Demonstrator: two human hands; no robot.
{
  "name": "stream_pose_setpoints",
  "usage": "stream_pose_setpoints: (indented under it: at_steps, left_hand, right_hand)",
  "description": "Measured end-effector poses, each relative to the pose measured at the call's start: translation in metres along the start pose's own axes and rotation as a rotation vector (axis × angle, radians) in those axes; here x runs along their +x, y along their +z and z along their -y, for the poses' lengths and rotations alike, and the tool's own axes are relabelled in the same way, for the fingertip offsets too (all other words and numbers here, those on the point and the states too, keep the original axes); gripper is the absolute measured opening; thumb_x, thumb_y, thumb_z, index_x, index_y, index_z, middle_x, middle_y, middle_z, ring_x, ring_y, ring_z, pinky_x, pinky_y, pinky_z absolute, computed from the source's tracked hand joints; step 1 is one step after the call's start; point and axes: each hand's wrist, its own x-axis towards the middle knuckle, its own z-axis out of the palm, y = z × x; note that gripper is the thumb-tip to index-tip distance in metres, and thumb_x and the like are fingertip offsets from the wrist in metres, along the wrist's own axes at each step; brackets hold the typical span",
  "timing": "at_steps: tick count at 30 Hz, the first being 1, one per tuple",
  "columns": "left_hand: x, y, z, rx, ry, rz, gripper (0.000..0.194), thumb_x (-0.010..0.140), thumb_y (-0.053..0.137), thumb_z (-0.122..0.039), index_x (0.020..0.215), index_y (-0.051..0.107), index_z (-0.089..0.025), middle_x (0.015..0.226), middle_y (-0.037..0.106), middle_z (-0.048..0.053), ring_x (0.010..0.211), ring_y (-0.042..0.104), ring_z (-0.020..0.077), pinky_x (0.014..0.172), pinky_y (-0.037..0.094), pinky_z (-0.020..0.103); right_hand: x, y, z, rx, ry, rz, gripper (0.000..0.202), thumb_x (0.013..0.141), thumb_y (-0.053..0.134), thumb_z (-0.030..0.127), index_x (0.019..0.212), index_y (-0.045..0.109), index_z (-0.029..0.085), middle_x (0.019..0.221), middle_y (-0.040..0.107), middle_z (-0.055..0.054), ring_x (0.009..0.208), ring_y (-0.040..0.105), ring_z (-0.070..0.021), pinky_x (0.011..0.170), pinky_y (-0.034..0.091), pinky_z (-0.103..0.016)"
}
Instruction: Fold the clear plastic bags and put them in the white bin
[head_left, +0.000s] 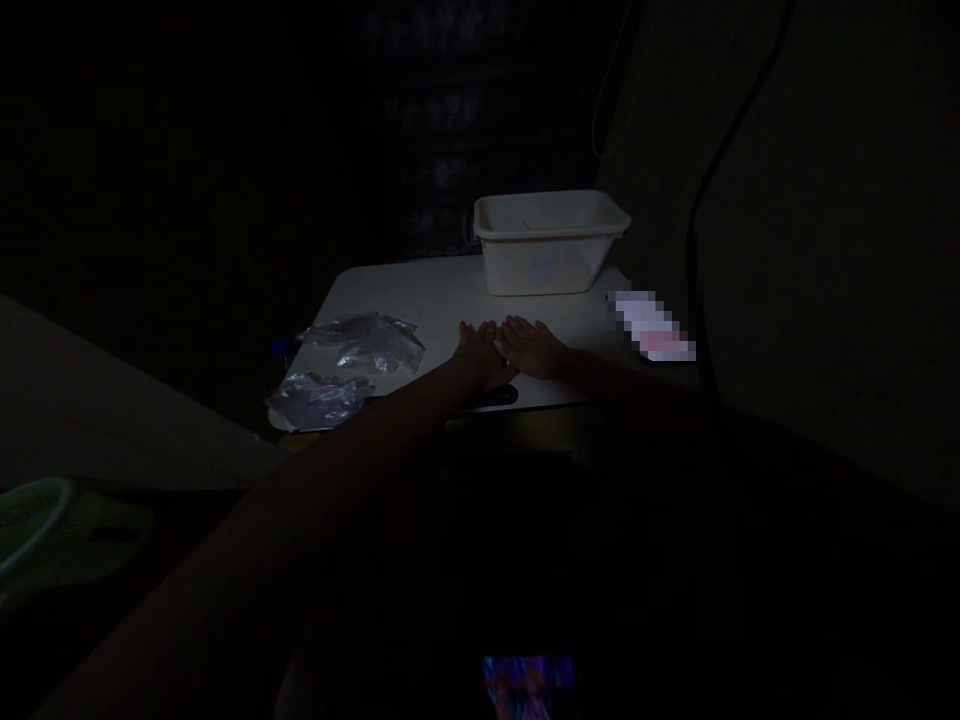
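Observation:
My left hand [482, 357] is over the front part of a white table [442, 285], palm up with its fingers apart. Beside it, my right hand [534, 347] has its fingers stretched out, its fingertips touching or overlapping the left hand's fingers. Neither hand shows anything held. Crumpled clear plastic bags [379, 343] lie to the left of the hands, with another clear bag [319, 398] at the table's front left corner. Behind the hands stands a white plastic tub [547, 262].
A blurred-out bright flat object [651, 325] is at the table's right edge. A dark cable [697, 220] hangs at right. A green basket [82, 535] is at lower left. A lit screen [529, 686] shows at the bottom. The room is very dark.

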Motion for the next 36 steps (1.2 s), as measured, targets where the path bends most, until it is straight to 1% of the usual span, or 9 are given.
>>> stream_pose_setpoints:
  at_steps: [4,8,13,21,25,28,33,36]
  left_hand:
    - [0.0002,0.0010,0.0003,-0.019,0.000,-0.012,0.069,0.074,0.014,-0.050,0.127,0.013,-0.007,0.132,0.015,0.015,0.120,0.010,0.0271,0.092,0.006,0.049]
    - [0.0000,0.0012,0.0005,-0.017,0.001,-0.016,0.069,0.074,0.014,-0.050,0.126,0.013,-0.006,0.132,0.015,0.015,0.120,0.010,0.0270,0.092,0.006,0.049]
    - [0.0006,0.0015,0.0009,-0.005,0.000,-0.010,0.068,0.073,0.014,-0.051,0.127,0.013,-0.008,0.132,0.015,0.014,0.120,0.008,0.0255,0.092,0.005,0.049]
    - [0.0008,0.0027,0.0011,-0.017,-0.007,-0.024,0.069,0.073,0.016,-0.052,0.127,0.012,-0.010,0.132,0.015,0.013,0.120,0.009,0.0257,0.093,0.005,0.048]
    - [0.0014,0.0029,0.0010,-0.024,0.002,-0.013,0.069,0.073,0.015,-0.051,0.127,0.011,-0.007,0.132,0.014,0.015,0.120,0.010,0.0266,0.092,0.006,0.050]
    - [0.0011,0.0030,0.0009,-0.023,0.001,-0.018,0.069,0.073,0.014,-0.051,0.127,0.012,-0.007,0.132,0.014,0.015,0.120,0.010,0.0270,0.092,0.006,0.050]
    - [-0.0002,0.0025,0.0010,-0.018,0.000,-0.033,0.068,0.074,0.015,-0.050,0.127,0.013,-0.008,0.131,0.016,0.014,0.120,0.011,0.0272,0.092,0.004,0.049]
    - [-0.0010,0.0007,0.0010,-0.030,0.003,-0.026,0.067,0.074,0.015,-0.051,0.127,0.014,-0.008,0.131,0.017,0.014,0.119,0.011,0.0281,0.092,0.004,0.050]
  right_hand:
    - [-0.0012,-0.0014,0.0008,0.010,0.013,0.013,0.056,0.082,0.008,0.040,0.122,0.028,0.008,0.129,0.026,-0.014,0.118,0.020,-0.0233,0.091,0.021,-0.044]
    - [-0.0030,-0.0052,0.0024,-0.003,-0.007,0.002,0.053,0.082,0.009,0.039,0.121,0.028,0.007,0.128,0.026,-0.015,0.118,0.020,-0.0235,0.091,0.022,-0.044]
    - [-0.0033,-0.0094,0.0040,0.008,0.016,0.055,0.053,0.082,0.009,0.038,0.121,0.028,0.008,0.129,0.024,-0.014,0.118,0.020,-0.0232,0.092,0.021,-0.043]
    - [-0.0012,-0.0037,0.0030,-0.001,0.009,0.000,0.054,0.082,0.009,0.040,0.121,0.029,0.008,0.128,0.027,-0.014,0.117,0.022,-0.0239,0.091,0.022,-0.044]
    - [-0.0019,-0.0025,0.0025,-0.021,0.003,-0.010,0.054,0.082,0.008,0.039,0.121,0.028,0.009,0.128,0.027,-0.014,0.118,0.021,-0.0232,0.091,0.022,-0.043]
    - [-0.0016,-0.0011,0.0011,-0.038,-0.023,-0.018,0.053,0.082,0.009,0.039,0.121,0.029,0.008,0.128,0.026,-0.015,0.118,0.021,-0.0244,0.090,0.022,-0.045]
    - [-0.0019,-0.0031,0.0012,0.010,-0.013,-0.007,0.053,0.082,0.011,0.038,0.120,0.030,0.007,0.128,0.026,-0.016,0.117,0.022,-0.0252,0.090,0.022,-0.046]
    - [-0.0028,-0.0088,0.0022,0.085,0.028,0.025,0.053,0.081,0.011,0.042,0.121,0.029,0.011,0.129,0.025,-0.012,0.118,0.021,-0.0239,0.091,0.019,-0.049]
